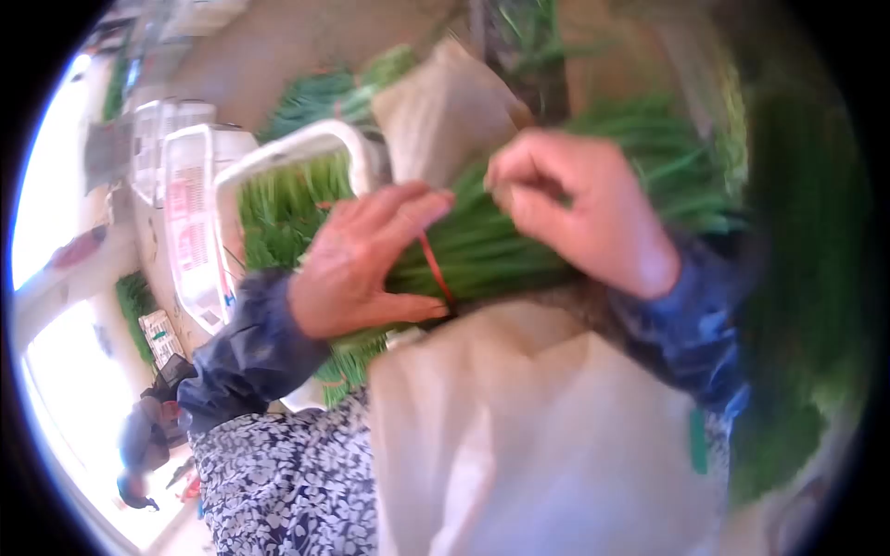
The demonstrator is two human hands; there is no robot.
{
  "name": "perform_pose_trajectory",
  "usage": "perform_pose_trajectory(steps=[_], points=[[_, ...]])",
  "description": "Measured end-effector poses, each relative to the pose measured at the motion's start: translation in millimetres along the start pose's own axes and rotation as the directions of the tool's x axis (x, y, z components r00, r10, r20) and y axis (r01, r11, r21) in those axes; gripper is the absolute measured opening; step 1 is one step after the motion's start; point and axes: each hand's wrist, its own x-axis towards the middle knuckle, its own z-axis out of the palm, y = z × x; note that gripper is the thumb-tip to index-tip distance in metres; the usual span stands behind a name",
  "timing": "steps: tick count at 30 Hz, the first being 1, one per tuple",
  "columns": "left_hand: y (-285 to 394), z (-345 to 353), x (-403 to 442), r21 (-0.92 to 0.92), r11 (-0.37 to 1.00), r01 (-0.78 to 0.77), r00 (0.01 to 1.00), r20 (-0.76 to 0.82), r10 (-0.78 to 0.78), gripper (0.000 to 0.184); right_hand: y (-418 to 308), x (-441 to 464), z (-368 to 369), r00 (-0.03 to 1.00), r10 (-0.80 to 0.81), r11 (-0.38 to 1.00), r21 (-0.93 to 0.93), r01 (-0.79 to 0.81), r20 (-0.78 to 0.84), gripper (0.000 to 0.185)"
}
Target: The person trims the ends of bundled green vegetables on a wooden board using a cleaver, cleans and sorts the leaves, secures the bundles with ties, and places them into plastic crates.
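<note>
A thick bundle of long green stalks, which look like chives (pixel 501 246), lies across in front of me. My left hand (pixel 357 259) is closed around its left end, thumb below and fingers above. Beside those fingers a red band (pixel 434 269) circles the bundle. Over the bundle's upper side is my right hand (pixel 584 208), its fingers curled in a pinch; blur hides whatever is between the fingertips. Beneath the bundle a pale cloth (pixel 528 426) covers my lap, and another pale cloth piece (pixel 445 111) rises behind it.
A white crate (pixel 357 153) holding upright green bundles stands to the left, with more white crates (pixel 190 218) beyond it. Further greens (pixel 311 102) lie behind. A large green mass (pixel 797 278) fills the right side. Another person (pixel 144 445) is at the far lower left.
</note>
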Motion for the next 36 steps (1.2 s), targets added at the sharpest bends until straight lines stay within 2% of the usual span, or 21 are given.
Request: perform_pose_trajectory(steps=[1, 2, 3, 5, 7, 10, 12, 15, 19, 21, 22, 23, 25, 26, 28, 29, 30, 31, 32, 33, 36], points=[[-4, 7, 4, -0.056, 0.992, -0.114, 0.989, -0.104, 0.107, 0.073, -3, -7, 5, 0.998, 0.054, 0.997, 0.045, -0.055, 0.026, 0.009], [-5, 16, 5, -0.229, 0.963, -0.143, 0.988, -0.082, 0.127, 0.061, -6, -17, 9, 0.999, 0.000, 1.000, 0.023, -0.001, 0.041, 0.009], [-14, -6, -4, -0.258, 0.956, -0.138, 0.986, -0.124, 0.108, 0.049, -16, 11, 20, 0.988, -0.155, 0.986, 0.071, 0.153, 0.022, 0.009], [-16, 36, 2, -0.386, 0.896, -0.218, 0.974, -0.142, 0.176, 0.030, -19, -19, 27, 0.999, -0.038, 0.986, 0.162, 0.033, 0.023, 0.009], [-37, 37, -3, -0.318, 0.920, -0.230, 0.965, -0.195, 0.174, 0.016, -15, -1, 41, 0.994, -0.078, 0.971, 0.230, 0.059, 0.075, 0.014], [-39, 31, -8, -0.233, 0.953, -0.193, 0.973, -0.169, 0.156, 0.021, -22, 1, 41, 0.986, -0.094, 0.972, 0.227, 0.061, 0.138, 0.024], [-51, 36, -9, -0.234, 0.952, -0.199, 0.968, -0.199, 0.153, 0.019, -18, 0, 42, 0.955, -0.296, 0.904, -0.324, 0.280, -0.001, 0.039], [-50, 36, -18, -0.246, 0.945, -0.216, 0.960, -0.230, 0.159, 0.014, 13, -24, 45, 0.958, -0.279, 0.839, -0.470, 0.275, 0.061, 0.050], [-46, 16, -32, -0.201, 0.935, -0.293, 0.935, -0.266, 0.236, 0.013, 26, -32, 54, 0.939, -0.336, 0.815, -0.478, 0.327, 0.070, 0.048], [-40, -10, -40, -0.361, 0.898, -0.250, 0.946, -0.289, 0.147, 0.009, 32, -31, 58, 0.937, -0.346, 0.816, -0.480, 0.321, 0.040, 0.044], [-37, -24, -42, -0.487, 0.867, -0.107, 0.975, -0.223, -0.005, 0.012, 33, -30, 59, 0.933, -0.359, 0.808, -0.490, 0.327, 0.029, 0.042], [-29, -21, -37, -0.407, 0.912, -0.047, 0.940, -0.328, -0.098, 0.016, 28, -53, 60, 0.953, -0.302, 0.823, -0.500, 0.269, 0.016, 0.041], [10, -54, -3, -0.614, 0.726, 0.309, 0.855, -0.155, -0.495, 0.023, 35, -70, 72, 0.959, -0.284, 0.821, -0.516, 0.245, 0.004, 0.042], [-5, -54, 19, -0.397, 0.907, -0.138, 0.949, -0.314, 0.006, 0.043, 29, -63, 74, 0.953, -0.304, 0.816, -0.515, 0.262, 0.003, 0.039], [11, -55, 74, -0.373, 0.826, -0.424, 0.878, -0.394, 0.273, 0.075, 21, -51, 71, 0.943, -0.333, 0.814, -0.506, 0.286, -0.003, 0.033], [5, -55, 91, -0.326, 0.822, -0.467, 0.861, -0.379, 0.339, 0.079, 24, -43, 72, 0.908, -0.419, 0.787, -0.513, 0.344, -0.033, 0.030], [-1, -56, 107, -0.281, 0.813, -0.511, 0.841, -0.362, 0.403, 0.083, 23, -49, 69, 0.923, -0.378, 0.803, -0.520, 0.292, -0.066, 0.030], [-7, -56, 113, -0.217, 0.954, -0.208, 0.975, -0.126, 0.184, 0.086, 20, -56, 63, 0.910, -0.409, 0.785, -0.537, 0.309, -0.074, 0.031], [-7, -52, 121, -0.066, 0.995, 0.081, 0.994, 0.081, -0.076, 0.090, 16, -64, 55, 0.896, -0.438, 0.761, -0.562, 0.325, -0.076, 0.031], [-6, -34, 127, -0.136, 0.989, 0.065, 0.991, 0.122, -0.049, 0.090, 14, -72, 48, 0.909, -0.404, 0.767, -0.578, 0.277, -0.101, 0.031], [1, 34, 132, -0.247, 0.968, -0.031, 0.983, 0.167, 0.074, 0.090, 8, -91, 29, 0.840, -0.539, 0.754, -0.478, 0.450, -0.059, 0.029]])
